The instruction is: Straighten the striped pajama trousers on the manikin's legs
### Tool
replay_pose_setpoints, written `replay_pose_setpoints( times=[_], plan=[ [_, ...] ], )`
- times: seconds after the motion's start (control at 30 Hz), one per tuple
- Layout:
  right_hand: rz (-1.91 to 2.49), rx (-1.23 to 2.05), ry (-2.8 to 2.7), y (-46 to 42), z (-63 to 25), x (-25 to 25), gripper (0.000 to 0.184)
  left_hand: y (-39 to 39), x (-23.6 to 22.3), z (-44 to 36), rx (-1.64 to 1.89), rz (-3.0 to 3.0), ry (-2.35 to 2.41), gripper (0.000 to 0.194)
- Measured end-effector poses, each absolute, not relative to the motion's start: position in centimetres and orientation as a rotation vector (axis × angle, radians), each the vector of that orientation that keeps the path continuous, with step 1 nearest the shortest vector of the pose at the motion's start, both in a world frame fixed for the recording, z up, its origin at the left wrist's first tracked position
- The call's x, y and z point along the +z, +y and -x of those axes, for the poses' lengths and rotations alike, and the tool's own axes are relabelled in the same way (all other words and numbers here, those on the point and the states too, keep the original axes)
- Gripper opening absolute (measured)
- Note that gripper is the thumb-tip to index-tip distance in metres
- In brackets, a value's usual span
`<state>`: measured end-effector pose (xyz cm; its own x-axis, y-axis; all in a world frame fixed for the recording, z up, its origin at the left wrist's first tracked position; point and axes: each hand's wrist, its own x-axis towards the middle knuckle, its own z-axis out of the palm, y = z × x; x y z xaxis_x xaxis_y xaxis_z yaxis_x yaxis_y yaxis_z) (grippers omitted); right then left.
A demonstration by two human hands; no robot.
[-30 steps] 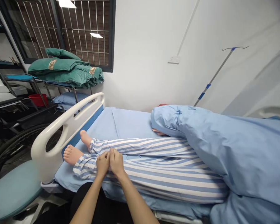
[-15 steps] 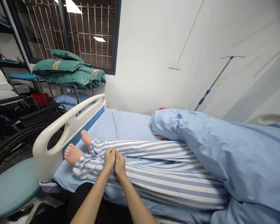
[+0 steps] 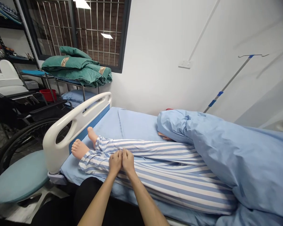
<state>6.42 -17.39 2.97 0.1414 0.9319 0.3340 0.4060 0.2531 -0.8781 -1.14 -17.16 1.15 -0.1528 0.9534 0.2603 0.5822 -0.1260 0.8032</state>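
Striped PJ trousers [image 3: 169,175] under L hand [image 3: 115,163] & R hand [image 3: 128,162], fingertips touching.

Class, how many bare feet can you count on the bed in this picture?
2: one foot at the end of the nearer striped trouser leg, the other foot at the end of the farther leg.

White walls [image 3: 155,62] carry a wall socket [image 3: 185,64]; an IV pole [image 3: 228,82] with blue bands rises beside them; a dark-framed window [image 3: 96,31] with a metal grille reflects ceiling lights; beneath it, folded green quilts [image 3: 76,70] lie on a metal rack [image 3: 68,82], with a blue pillow [image 3: 79,96] lower down; a red basin [image 3: 47,95] sits behind a black wheelchair [image 3: 14,141]; dark metal shelving [image 3: 7,31] stands in the corner; a round teal seat [image 3: 19,177] sits just beside the bed's white footboard [image 3: 54,150].
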Motion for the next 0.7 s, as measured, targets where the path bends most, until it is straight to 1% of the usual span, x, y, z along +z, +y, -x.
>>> replay_pose_setpoints(
  times=[0.17,0.37,0.47,0.6,0.7],
  plan=[
    [1.371,0.55,-1.488,-17.6,-6.6,0.8,0.04,-16.9,1.0,1.1,1.237,-1.654,1.681,0.036],
    [1.336,0.645,-1.374,-16.9,-7.1,0.9,0.04,-16.2,2.5,-0.5,1.396,-1.378,1.506,0.038],
    [1.316,0.673,-1.318,-16.7,-7.4,0.8,0.039,-16.4,2.4,-1.2,1.468,-1.318,1.516,0.038],
    [1.309,0.662,-1.286,-16.7,-7.4,0.5,0.036,-16.8,1.2,-1.3,1.36,-1.531,1.637,0.033],
    [1.317,0.681,-1.288,-16.5,-7.5,0.6,0.037,-16.9,0.7,-1.1,1.261,-1.615,1.724,0.034]
  ],
)
